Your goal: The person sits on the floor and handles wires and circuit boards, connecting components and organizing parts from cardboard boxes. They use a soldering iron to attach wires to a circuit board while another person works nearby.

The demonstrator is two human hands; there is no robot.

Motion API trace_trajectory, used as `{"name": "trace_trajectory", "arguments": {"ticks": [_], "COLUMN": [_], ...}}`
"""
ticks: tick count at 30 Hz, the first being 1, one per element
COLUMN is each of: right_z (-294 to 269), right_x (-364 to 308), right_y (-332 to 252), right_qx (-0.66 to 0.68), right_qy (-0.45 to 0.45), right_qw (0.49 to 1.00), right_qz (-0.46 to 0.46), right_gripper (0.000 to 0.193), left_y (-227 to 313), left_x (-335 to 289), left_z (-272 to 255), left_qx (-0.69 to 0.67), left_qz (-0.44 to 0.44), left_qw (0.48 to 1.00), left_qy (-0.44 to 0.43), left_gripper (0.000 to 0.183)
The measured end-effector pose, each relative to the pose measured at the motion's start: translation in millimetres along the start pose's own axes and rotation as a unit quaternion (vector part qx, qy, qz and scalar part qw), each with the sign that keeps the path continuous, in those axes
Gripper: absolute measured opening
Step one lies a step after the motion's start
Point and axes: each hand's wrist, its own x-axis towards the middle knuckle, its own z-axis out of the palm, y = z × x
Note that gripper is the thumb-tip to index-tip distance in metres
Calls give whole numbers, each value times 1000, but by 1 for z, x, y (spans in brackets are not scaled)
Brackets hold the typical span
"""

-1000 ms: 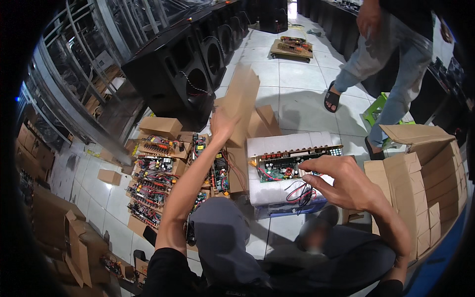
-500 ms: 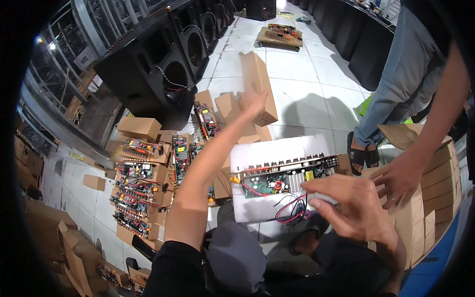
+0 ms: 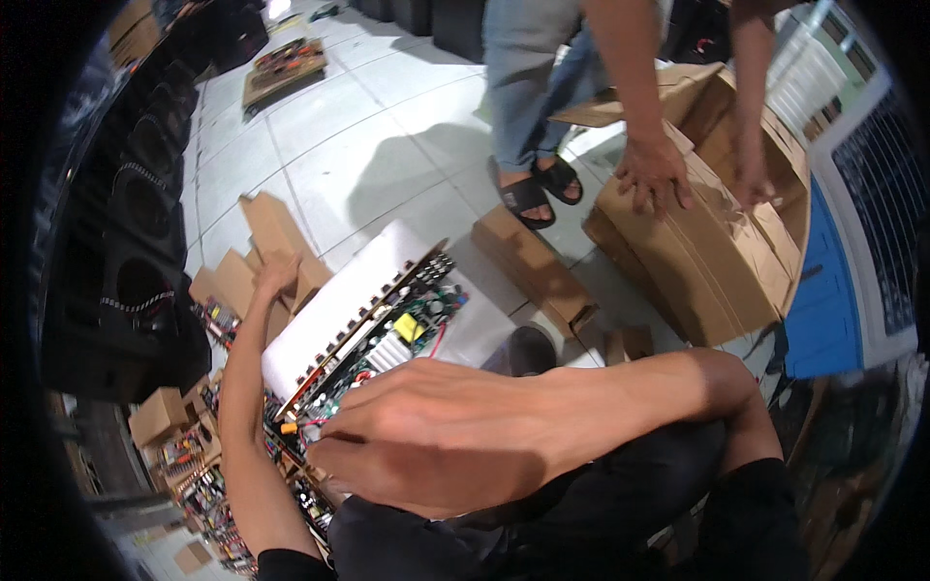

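Observation:
At the left, my left hand (image 3: 279, 276) grips the near part of a long brown cardboard box (image 3: 278, 230) among other cardboard pieces. My right hand (image 3: 417, 426) is curled above the near end of an amplifier circuit board (image 3: 392, 334), palm down. Its fingertips are hidden, so what they hold cannot be made out. The board, with a silver heatsink, a yellow part and a row of knobs along its edge, rests on a white foam slab (image 3: 334, 295).
A co-worker in jeans and black sandals (image 3: 528, 200) leans over a large open carton (image 3: 693, 257), hands at it. A closed long box (image 3: 533, 261) lies nearby. Piled circuit boards (image 3: 208, 499) and black speaker cabinets (image 3: 140, 281) line the left. A loaded dolly (image 3: 284, 76) stands far off.
The view has swung right. My left hand has lowered the long box among the cardboard. My right hand, earlier pinching a small pale object over the board, has turned palm down at its near end.

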Motion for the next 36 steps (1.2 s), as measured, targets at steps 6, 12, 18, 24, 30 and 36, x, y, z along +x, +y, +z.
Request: {"name": "trace_trajectory", "arguments": {"ticks": [6,12,18,24,30,36], "right_z": [8,-44,-5,83,76,72], "right_x": [-14,-13,-78,-99,-112,-117], "right_y": [9,-13,-44,-76,-74,-77], "right_qx": [27,-42,-2,-56,-72,-67], "right_qy": [225,74,233,391,386,430], "right_qw": [966,996,966,905,906,888], "right_qz": [-121,15,110,159,155,150], "right_gripper": [16,22,21,22,22,21], "left_y": [71,27,-19,-30,72,129], "left_x": [-46,-85,-94,-105,-173,-239], "left_z": [-19,-35,-92,-157,-221,-241], "left_qx": [-192,-130,-59,-94,-86,-149], "left_qz": [41,97,76,39,160,183], "left_qw": [978,985,992,991,965,951], "left_qy": [67,66,80,89,189,198], "left_gripper": [79,77,77,68,61,55]}}
